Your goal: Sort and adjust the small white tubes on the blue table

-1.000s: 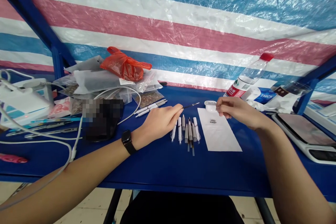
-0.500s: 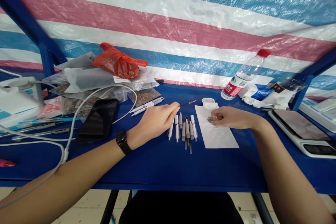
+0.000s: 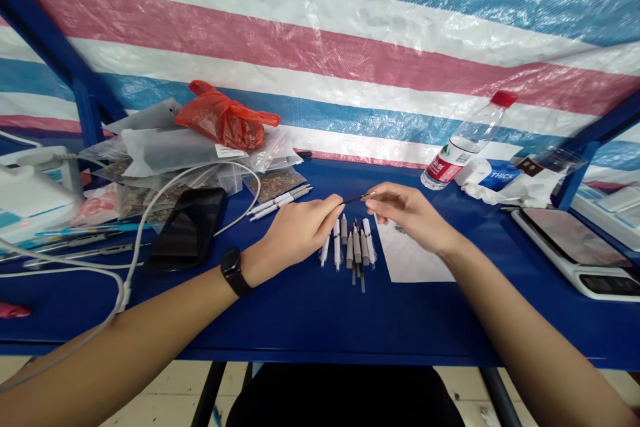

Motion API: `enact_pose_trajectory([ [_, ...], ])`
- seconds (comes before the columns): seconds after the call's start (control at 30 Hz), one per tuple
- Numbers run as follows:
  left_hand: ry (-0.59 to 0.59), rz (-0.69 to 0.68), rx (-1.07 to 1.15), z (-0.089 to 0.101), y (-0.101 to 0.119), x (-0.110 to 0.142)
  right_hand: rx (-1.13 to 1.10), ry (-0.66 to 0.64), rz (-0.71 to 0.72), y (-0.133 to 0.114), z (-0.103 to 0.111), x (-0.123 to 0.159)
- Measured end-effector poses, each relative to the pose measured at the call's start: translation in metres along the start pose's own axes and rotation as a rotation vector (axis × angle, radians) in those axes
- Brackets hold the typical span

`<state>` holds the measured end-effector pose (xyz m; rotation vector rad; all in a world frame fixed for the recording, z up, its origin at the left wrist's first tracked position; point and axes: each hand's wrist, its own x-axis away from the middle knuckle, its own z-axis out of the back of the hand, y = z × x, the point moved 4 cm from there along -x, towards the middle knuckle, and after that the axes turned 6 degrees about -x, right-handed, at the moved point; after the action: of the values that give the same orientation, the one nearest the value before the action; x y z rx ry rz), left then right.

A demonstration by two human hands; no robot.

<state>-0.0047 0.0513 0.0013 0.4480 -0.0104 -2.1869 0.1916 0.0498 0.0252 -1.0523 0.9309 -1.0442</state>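
My left hand (image 3: pixel 313 225) is closed in a pinch on a dark pen refill (image 3: pixel 354 199), whose tip points right. At that tip the thumb and fingers of my right hand (image 3: pixel 406 213) are pinched together; whatever small piece they may hold is too tiny to make out. Below the hands lie white pen barrels (image 3: pixel 337 247), grey grip pieces (image 3: pixel 357 247) and several refills (image 3: pixel 363 280). Small greyish metal bits (image 3: pixel 400 229) rest on a white paper sheet (image 3: pixel 417 263), partly covered by my right hand.
White pens (image 3: pixel 280 202), a black phone (image 3: pixel 187 230), a looping white cable (image 3: pixel 145 220) and bags with a red plastic bag (image 3: pixel 225 117) lie left. At right stand a water bottle (image 3: pixel 463 147), a tissue pack (image 3: pixel 500 175) and a digital scale (image 3: pixel 580 247).
My right hand has left the metal bits on the paper and moved up and left to the refill's tip. My left hand stays in place, holding the refill.
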Motion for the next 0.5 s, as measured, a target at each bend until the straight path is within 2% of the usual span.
enact_pose_trajectory([
  [0.1, 0.04, -0.017, 0.0, 0.0, 0.0, 0.001, -0.162, 0.081, 0.034, 0.005, -0.02, -0.002],
  [0.23, 0.031, -0.037, 0.001, 0.001, 0.002, 0.001, -0.295, 0.178, 0.02, 0.013, -0.022, -0.003],
  [0.37, -0.007, -0.002, 0.031, 0.0, -0.003, -0.002, -0.26, 0.327, 0.045, 0.013, -0.004, -0.004],
  [0.5, -0.015, 0.079, 0.034, -0.003, -0.017, -0.006, -0.147, 0.486, 0.115, 0.009, 0.022, -0.003],
])
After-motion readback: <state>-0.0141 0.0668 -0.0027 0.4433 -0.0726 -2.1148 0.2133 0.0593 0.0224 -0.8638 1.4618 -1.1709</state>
